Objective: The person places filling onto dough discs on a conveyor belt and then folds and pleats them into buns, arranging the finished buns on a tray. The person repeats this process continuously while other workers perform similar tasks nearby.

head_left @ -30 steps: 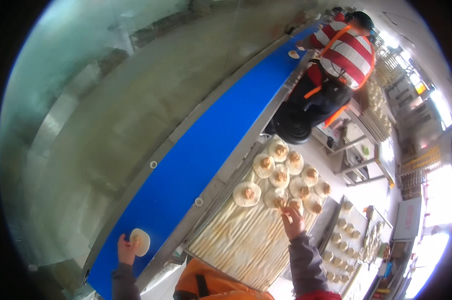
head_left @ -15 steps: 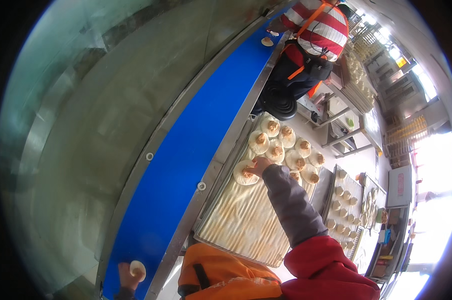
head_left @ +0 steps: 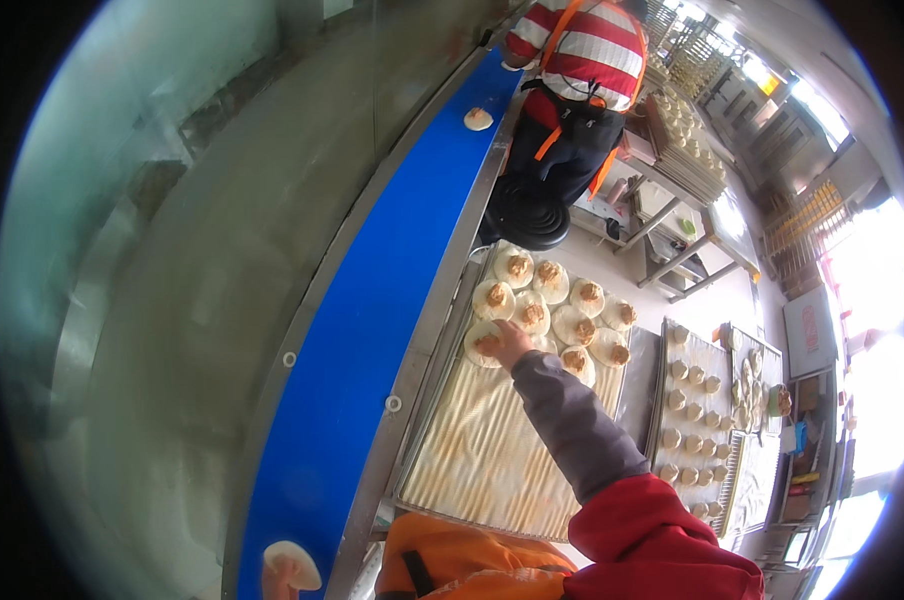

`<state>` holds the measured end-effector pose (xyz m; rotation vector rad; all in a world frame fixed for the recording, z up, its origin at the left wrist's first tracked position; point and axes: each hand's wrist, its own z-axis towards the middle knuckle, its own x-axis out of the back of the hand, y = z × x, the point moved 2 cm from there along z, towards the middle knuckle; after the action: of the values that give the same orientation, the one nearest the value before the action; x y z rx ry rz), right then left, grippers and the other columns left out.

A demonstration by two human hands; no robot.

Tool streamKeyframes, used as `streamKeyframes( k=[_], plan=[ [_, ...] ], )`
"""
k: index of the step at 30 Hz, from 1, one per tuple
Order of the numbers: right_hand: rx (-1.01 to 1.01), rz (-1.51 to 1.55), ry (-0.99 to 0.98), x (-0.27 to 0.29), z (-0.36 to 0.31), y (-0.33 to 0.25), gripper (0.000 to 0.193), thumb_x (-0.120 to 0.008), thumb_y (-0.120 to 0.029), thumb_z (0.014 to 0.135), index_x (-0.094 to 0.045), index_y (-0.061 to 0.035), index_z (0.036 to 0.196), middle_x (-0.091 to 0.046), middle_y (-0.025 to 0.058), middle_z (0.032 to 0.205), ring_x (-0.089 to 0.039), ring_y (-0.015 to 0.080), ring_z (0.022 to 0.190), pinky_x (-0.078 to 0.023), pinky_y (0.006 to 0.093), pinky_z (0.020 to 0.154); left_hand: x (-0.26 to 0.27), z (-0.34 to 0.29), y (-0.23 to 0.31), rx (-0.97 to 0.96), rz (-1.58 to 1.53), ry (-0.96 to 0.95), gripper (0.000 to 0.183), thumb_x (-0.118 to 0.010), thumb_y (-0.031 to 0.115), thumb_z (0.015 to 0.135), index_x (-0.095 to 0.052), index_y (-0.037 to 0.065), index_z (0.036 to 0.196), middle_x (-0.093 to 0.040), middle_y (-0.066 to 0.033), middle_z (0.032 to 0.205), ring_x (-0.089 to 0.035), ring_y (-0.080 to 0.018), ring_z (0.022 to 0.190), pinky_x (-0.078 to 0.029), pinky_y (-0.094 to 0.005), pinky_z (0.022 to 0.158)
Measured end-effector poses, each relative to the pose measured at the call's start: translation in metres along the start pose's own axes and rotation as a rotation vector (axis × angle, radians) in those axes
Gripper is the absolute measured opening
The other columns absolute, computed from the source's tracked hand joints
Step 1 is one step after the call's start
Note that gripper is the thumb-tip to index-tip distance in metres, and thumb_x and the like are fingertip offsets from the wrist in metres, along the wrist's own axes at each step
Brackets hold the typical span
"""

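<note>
Touching, with loosely bunched right hand (head_left: 509,345), a flat off-white dough disc topped with brown filling (head_left: 474,345) on a ridged cream-coloured tray (head_left: 482,440); can't tell if pinching; touching, with left hand (head_left: 279,578) (blurred, grip unclear), a pale round dough piece (head_left: 304,566) over a smooth blue conveyor belt (head_left: 372,300); could tear thin dough if gripped hard, smear neighbouring filled discs (head_left: 574,326) if brushed by sleeve (head_left: 582,420); beyond, a co-worker in red-and-white stripes (head_left: 597,55), bright windows (head_left: 877,270).

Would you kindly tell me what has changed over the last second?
The right hand has moved left across the filled rounds to the leftmost one, at its filling; grip unclear. The far dough piece on the blue belt has come nearer. The left hand stays at its dough round.
</note>
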<state>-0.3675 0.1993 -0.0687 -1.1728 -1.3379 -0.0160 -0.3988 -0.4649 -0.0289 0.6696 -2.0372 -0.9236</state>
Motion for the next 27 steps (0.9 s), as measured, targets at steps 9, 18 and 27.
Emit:
streamKeyframes(
  k=[9,18,27],
  plan=[
    [0.089,0.422,-0.647,-0.023,-0.140,-0.037,0.056,-0.062,-0.035,0.092,-0.044,-0.0108,0.139,-0.053,0.0133,0.134,-0.053,0.0281,0.120,-0.045,0.0423,0.101,-0.197,0.085,0.201,-0.282,-0.327,-0.305,0.041,-0.065,0.004,0.083,-0.051,-0.002,0.121,-0.060,-0.0137,0.110,-0.061,-0.0253,0.100,-0.051,-0.0365,0.088],
    [-0.284,1.176,-0.216,0.040,-0.237,0.081,0.058,-0.072,-0.017,0.083,-0.044,-0.0001,0.131,-0.061,0.0106,0.112,-0.059,0.0181,0.102,-0.050,0.0315,0.083,-0.390,0.071,0.298,-0.754,-0.101,-0.894,0.070,-0.062,-0.001,0.085,-0.027,0.001,0.145,-0.040,-0.0192,0.140,-0.046,-0.0288,0.125,-0.041,-0.0366,0.102],
    [-0.063,1.627,0.338,0.265,-0.239,0.327,0.022,-0.061,-0.021,0.091,-0.057,-0.0108,0.110,-0.061,0.0022,0.096,-0.061,0.0155,0.089,-0.054,0.0330,0.075,-0.410,0.152,0.357,-0.571,-0.210,-0.601,0.040,-0.056,0.006,0.091,-0.050,0.002,0.130,-0.056,-0.0082,0.126,-0.052,-0.0184,0.117,-0.042,-0.0326,0.100]
  ],
)
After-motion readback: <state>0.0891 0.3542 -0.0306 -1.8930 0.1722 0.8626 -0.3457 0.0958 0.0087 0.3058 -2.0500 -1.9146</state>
